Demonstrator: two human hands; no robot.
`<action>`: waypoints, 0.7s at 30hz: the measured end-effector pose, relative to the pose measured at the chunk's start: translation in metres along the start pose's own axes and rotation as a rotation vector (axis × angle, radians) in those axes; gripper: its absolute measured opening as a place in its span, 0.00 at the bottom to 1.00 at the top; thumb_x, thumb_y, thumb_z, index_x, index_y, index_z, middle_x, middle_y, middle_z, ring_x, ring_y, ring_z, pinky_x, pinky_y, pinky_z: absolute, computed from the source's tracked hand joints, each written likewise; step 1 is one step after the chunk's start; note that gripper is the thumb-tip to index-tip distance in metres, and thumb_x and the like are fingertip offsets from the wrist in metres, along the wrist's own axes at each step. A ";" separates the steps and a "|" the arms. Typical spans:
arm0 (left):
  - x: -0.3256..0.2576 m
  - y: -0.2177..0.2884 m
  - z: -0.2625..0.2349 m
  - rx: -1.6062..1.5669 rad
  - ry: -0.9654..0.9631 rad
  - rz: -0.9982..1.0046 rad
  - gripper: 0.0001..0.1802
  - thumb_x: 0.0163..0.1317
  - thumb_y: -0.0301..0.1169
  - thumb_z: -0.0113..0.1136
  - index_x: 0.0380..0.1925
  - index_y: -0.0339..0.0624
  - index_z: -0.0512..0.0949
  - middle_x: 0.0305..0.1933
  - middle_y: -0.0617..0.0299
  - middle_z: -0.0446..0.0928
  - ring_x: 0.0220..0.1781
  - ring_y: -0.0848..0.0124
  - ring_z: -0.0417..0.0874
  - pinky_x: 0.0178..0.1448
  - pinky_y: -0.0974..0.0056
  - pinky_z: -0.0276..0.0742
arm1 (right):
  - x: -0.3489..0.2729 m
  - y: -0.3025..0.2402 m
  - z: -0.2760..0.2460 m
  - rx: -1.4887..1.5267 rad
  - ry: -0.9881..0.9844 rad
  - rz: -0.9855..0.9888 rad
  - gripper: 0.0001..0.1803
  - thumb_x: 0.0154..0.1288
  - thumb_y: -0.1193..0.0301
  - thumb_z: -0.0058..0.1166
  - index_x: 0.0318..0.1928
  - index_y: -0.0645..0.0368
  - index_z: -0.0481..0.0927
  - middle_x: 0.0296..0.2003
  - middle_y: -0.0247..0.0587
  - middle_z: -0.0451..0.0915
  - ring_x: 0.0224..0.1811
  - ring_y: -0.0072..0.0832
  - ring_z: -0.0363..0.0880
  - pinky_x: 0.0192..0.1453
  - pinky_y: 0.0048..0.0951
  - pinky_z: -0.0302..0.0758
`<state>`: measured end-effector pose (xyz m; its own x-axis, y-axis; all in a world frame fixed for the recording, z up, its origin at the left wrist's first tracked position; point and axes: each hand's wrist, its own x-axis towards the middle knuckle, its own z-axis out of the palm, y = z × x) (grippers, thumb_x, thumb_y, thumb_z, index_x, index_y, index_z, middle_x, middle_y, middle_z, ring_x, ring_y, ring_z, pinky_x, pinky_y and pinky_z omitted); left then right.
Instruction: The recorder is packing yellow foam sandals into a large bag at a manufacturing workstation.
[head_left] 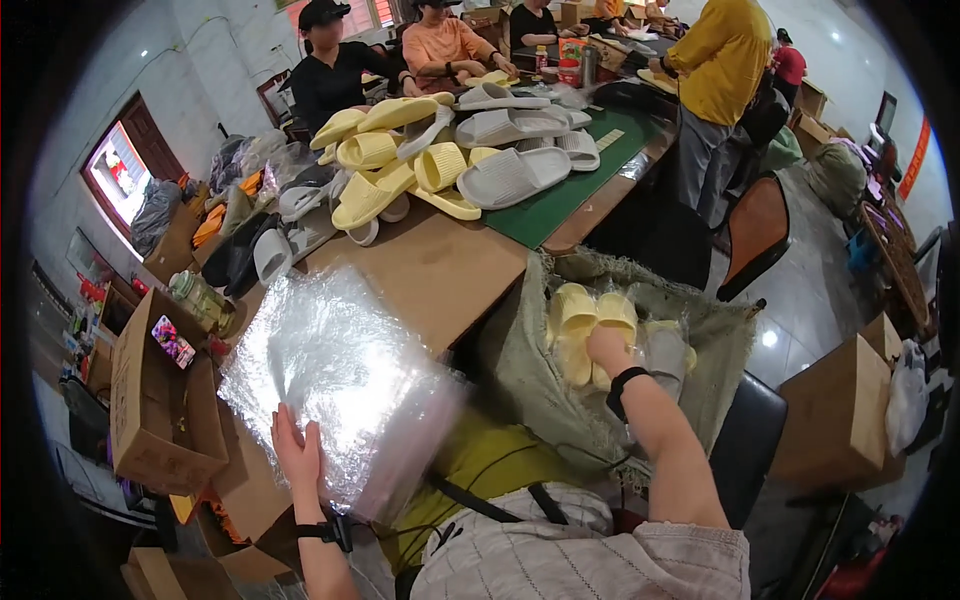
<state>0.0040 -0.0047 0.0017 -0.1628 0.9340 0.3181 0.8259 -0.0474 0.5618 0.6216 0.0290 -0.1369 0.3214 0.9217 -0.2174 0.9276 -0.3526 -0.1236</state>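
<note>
1. The left hand [297, 455] lay fingers extended, gripping nothing visible, on the clear plastic bags [330, 365].
2. The yellow slide slippers [574, 345] lay well to its right inside the green woven sack [512, 365], long axes running near-to-far.
3. The right hand [610, 348], nearer, was on them; its fingers' grip could not be told.

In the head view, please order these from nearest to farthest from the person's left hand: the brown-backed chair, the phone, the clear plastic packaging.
From the left hand:
1. Clear plastic packaging: at its fingers.
2. Phone: to its left, farther forward.
3. Brown-backed chair: far right, beyond the right hand.
</note>
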 end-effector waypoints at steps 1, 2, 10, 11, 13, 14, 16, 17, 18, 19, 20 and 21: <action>0.001 0.000 0.002 -0.038 0.005 0.001 0.38 0.65 0.39 0.62 0.72 0.38 0.61 0.74 0.41 0.61 0.77 0.48 0.58 0.77 0.52 0.54 | 0.008 0.004 0.015 -0.002 0.008 -0.004 0.19 0.68 0.60 0.51 0.45 0.64 0.84 0.41 0.56 0.85 0.45 0.52 0.85 0.49 0.48 0.80; 0.007 0.005 0.009 -0.090 0.000 0.015 0.38 0.65 0.39 0.62 0.72 0.38 0.62 0.74 0.41 0.61 0.77 0.48 0.57 0.77 0.51 0.55 | 0.023 0.024 0.037 -0.059 0.040 0.046 0.19 0.68 0.61 0.50 0.45 0.63 0.84 0.42 0.56 0.85 0.45 0.50 0.85 0.49 0.47 0.80; -0.006 0.007 -0.002 0.065 0.061 0.048 0.38 0.61 0.40 0.64 0.69 0.35 0.65 0.70 0.42 0.67 0.75 0.45 0.59 0.77 0.48 0.54 | 0.009 0.000 0.012 0.068 0.079 -0.004 0.20 0.69 0.59 0.49 0.44 0.63 0.86 0.45 0.58 0.83 0.49 0.52 0.82 0.51 0.49 0.79; -0.004 0.011 0.000 0.054 0.079 0.026 0.38 0.61 0.40 0.64 0.69 0.35 0.65 0.70 0.42 0.67 0.75 0.45 0.59 0.77 0.48 0.54 | 0.006 0.009 0.008 0.179 0.101 -0.011 0.23 0.69 0.57 0.49 0.43 0.65 0.85 0.44 0.60 0.83 0.48 0.54 0.82 0.52 0.50 0.78; 0.002 0.019 0.001 0.064 0.072 0.105 0.37 0.60 0.39 0.64 0.67 0.34 0.66 0.68 0.41 0.70 0.75 0.44 0.61 0.77 0.48 0.54 | 0.006 0.023 -0.006 0.131 0.049 -0.010 0.28 0.66 0.51 0.51 0.42 0.68 0.84 0.42 0.64 0.83 0.48 0.57 0.81 0.52 0.52 0.76; 0.003 0.018 0.001 0.046 0.081 0.108 0.37 0.60 0.40 0.64 0.66 0.33 0.67 0.67 0.41 0.70 0.74 0.43 0.62 0.77 0.47 0.54 | 0.006 0.023 -0.016 0.061 0.030 -0.026 0.30 0.64 0.48 0.53 0.42 0.67 0.84 0.40 0.63 0.84 0.48 0.55 0.82 0.51 0.51 0.77; 0.001 0.016 -0.003 0.083 0.085 0.112 0.38 0.59 0.42 0.64 0.66 0.32 0.67 0.68 0.42 0.70 0.74 0.43 0.62 0.78 0.46 0.52 | 0.005 0.001 -0.049 -0.166 -0.052 -0.019 0.28 0.64 0.48 0.54 0.43 0.64 0.85 0.44 0.58 0.84 0.46 0.53 0.83 0.49 0.50 0.79; 0.001 0.014 -0.002 0.085 0.085 0.115 0.39 0.59 0.42 0.63 0.66 0.32 0.66 0.68 0.42 0.70 0.74 0.43 0.62 0.78 0.46 0.52 | 0.006 -0.011 -0.062 -0.298 -0.044 0.012 0.26 0.64 0.49 0.55 0.42 0.62 0.85 0.45 0.55 0.84 0.45 0.52 0.83 0.48 0.49 0.80; 0.001 0.014 -0.004 0.084 0.097 0.101 0.39 0.59 0.42 0.63 0.66 0.32 0.66 0.68 0.42 0.70 0.74 0.43 0.62 0.78 0.46 0.52 | 0.005 -0.027 -0.078 -0.307 -0.038 -0.002 0.26 0.64 0.49 0.55 0.42 0.62 0.85 0.45 0.55 0.84 0.45 0.52 0.83 0.48 0.49 0.80; 0.001 0.013 -0.006 0.087 0.087 0.102 0.38 0.59 0.42 0.63 0.66 0.32 0.66 0.68 0.42 0.70 0.74 0.43 0.62 0.78 0.46 0.52 | 0.004 -0.049 -0.097 -0.219 0.144 -0.011 0.23 0.64 0.52 0.56 0.42 0.60 0.84 0.44 0.53 0.83 0.44 0.51 0.83 0.47 0.49 0.80; 0.001 0.013 -0.007 0.087 0.075 0.107 0.38 0.59 0.42 0.63 0.66 0.31 0.66 0.68 0.42 0.70 0.74 0.43 0.62 0.78 0.46 0.51 | 0.002 -0.069 -0.116 -0.125 0.326 -0.015 0.20 0.64 0.54 0.57 0.42 0.58 0.83 0.44 0.50 0.83 0.44 0.50 0.83 0.46 0.49 0.80; 0.002 0.014 -0.006 0.083 0.085 0.103 0.38 0.59 0.42 0.63 0.66 0.31 0.66 0.68 0.42 0.70 0.74 0.43 0.62 0.78 0.46 0.51 | 0.001 -0.087 -0.135 -0.067 0.445 -0.113 0.17 0.64 0.57 0.58 0.42 0.58 0.82 0.42 0.48 0.82 0.43 0.49 0.82 0.45 0.48 0.80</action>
<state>0.0115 -0.0061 0.0148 -0.1175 0.8922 0.4362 0.8820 -0.1081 0.4588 0.5665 0.0823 0.0047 0.2545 0.9387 0.2326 0.9671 -0.2482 -0.0565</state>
